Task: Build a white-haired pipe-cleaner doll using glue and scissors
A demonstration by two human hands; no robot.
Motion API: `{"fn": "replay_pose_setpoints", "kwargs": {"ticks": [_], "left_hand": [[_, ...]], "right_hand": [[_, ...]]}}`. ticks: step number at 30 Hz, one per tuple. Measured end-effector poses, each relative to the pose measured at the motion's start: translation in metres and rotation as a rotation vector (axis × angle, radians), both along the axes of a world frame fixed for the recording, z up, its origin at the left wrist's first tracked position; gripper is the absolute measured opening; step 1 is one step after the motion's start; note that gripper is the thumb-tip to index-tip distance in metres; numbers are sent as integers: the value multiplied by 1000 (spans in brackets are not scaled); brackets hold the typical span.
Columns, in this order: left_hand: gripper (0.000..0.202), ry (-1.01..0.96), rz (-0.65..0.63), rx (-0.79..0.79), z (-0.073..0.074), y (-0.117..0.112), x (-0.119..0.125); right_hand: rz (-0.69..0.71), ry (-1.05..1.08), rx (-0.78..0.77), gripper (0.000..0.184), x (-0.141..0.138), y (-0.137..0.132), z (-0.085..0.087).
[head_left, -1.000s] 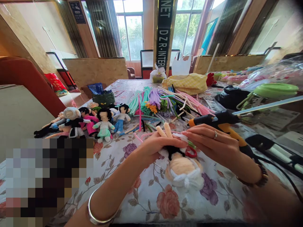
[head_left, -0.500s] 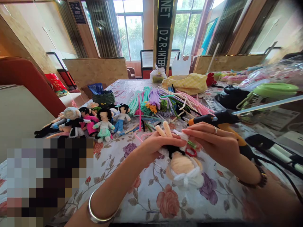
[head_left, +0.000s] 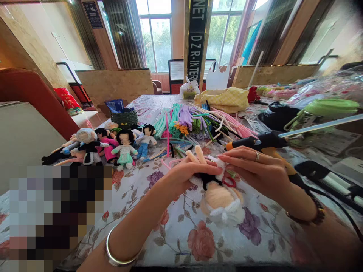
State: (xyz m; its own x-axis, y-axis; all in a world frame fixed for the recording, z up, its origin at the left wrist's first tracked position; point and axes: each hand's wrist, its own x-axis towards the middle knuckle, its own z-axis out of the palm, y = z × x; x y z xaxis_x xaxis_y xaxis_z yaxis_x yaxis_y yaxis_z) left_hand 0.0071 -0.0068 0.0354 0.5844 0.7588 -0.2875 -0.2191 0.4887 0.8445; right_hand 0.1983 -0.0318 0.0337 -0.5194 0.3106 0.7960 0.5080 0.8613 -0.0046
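A fuzzy pipe-cleaner doll hangs head-down toward me, with a beige face, white headpiece and black clothing. My left hand is closed around its body, and its two beige legs stick up past the fingers. With fingertips pinched, my right hand grips a white fuzzy piece at the doll's side. Whether that piece is joined to the doll is hidden by the fingers. A red ring-shaped thing lies just below my right fingers, probably scissor handles, partly covered.
Several finished dolls lie at the left. Bundles of coloured pipe cleaners spread across the middle behind my hands. A black-and-yellow glue gun with a long glue stick lies right of my right hand. A green-lidded container stands behind it.
My right hand has shifted very slightly right and down, with the white piece still pinched. The doll's head has tilted a little; my left hand stays in place.
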Motion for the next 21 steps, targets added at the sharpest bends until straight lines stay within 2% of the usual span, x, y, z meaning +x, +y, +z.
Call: {"fn": "replay_pose_setpoints", "kwargs": {"ticks": [7,21], "left_hand": [[9,5,47,-37,1,-2,0],[8,-59,8,-2,-5,1,0]], "right_hand": [[-34,-56,37,32,4,-1,-3],[-99,-76,83,29,1,0,-6]]}}
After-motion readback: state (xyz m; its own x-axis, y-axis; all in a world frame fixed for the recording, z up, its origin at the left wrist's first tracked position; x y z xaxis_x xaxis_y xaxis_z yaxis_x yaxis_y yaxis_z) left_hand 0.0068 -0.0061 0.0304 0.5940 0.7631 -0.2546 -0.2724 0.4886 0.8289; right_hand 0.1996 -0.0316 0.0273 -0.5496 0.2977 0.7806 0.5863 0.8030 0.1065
